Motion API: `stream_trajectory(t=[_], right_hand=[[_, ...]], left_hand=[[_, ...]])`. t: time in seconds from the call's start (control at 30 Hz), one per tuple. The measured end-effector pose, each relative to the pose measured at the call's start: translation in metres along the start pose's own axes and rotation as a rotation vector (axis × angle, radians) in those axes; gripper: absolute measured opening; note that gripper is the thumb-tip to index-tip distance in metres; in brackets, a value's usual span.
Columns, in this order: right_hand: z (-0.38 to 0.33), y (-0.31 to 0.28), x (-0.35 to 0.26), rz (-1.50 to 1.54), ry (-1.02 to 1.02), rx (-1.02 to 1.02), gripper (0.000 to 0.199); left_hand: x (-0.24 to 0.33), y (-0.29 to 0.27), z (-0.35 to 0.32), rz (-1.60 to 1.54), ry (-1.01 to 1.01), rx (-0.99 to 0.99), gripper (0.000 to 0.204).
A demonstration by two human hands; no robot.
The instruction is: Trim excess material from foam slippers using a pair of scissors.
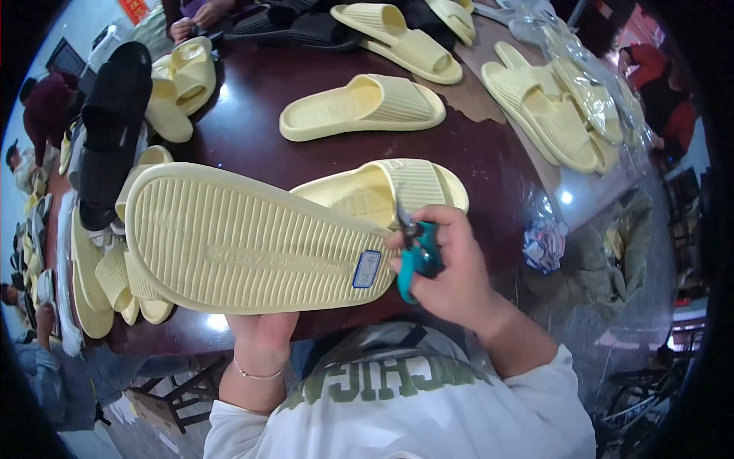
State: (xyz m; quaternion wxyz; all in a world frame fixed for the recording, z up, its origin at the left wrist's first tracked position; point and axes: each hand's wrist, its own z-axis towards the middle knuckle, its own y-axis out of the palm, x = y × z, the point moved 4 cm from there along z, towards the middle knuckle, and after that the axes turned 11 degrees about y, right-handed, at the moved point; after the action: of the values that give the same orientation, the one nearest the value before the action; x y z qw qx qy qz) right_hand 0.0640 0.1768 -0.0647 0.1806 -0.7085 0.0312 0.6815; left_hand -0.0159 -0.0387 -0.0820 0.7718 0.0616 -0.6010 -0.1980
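My left hand (262, 335) grips a pale yellow slide slipper (245, 237) from below and behind, and the slipper hides its fingers. The slipper's ribbed sole is turned up toward me, with a blue-edged white sticker (367, 269) near its right end. My right hand (459, 268) is closed around small teal-handled snips (419, 260) beside that end, their metal tip pointing up and away. Just behind lies another yellow slipper (420, 180), partly covered by the held one. Farther back on the table, a third yellow slipper (363, 111) sits sole down.
Black slippers (115, 122) and yellow ones (99, 283) crowd the dark red table's (245, 115) left side. More yellow slippers (550, 115), some in clear plastic, lie at the far right. A small printed bag (544, 245) rests at the right edge. Another person's hand (200, 19) is at the far side.
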Motion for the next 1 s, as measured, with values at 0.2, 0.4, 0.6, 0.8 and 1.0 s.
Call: stream_trajectory(t=[0.2, 0.4, 0.6, 0.8, 1.0], right_hand=[[-0.001, 0.010, 0.009, -0.089, 0.024, 0.053, 0.048], [-0.001, 0.011, 0.010, -0.144, 0.085, 0.020, 0.047], [-0.027, 0.013, 0.018, 0.106, 0.100, -0.129, 0.052], [-0.050, -0.059, -0.004, 0.282, 0.141, -0.090, 0.054], [-0.072, -0.154, 0.008, -0.142, 0.182, 0.531, 0.057]], left_hand=[[-0.030, 0.007, -0.012, -1.009, -0.537, 0.223, 0.049], [-0.017, 0.007, -0.014, -0.248, -0.246, 0.088, 0.048], [-0.008, 0.015, -0.012, 0.456, 0.066, -0.107, 0.047], [-0.039, -0.017, -0.003, -0.601, -0.305, 0.333, 0.053], [-0.016, -0.015, -0.008, 0.675, 0.202, -0.120, 0.045]])
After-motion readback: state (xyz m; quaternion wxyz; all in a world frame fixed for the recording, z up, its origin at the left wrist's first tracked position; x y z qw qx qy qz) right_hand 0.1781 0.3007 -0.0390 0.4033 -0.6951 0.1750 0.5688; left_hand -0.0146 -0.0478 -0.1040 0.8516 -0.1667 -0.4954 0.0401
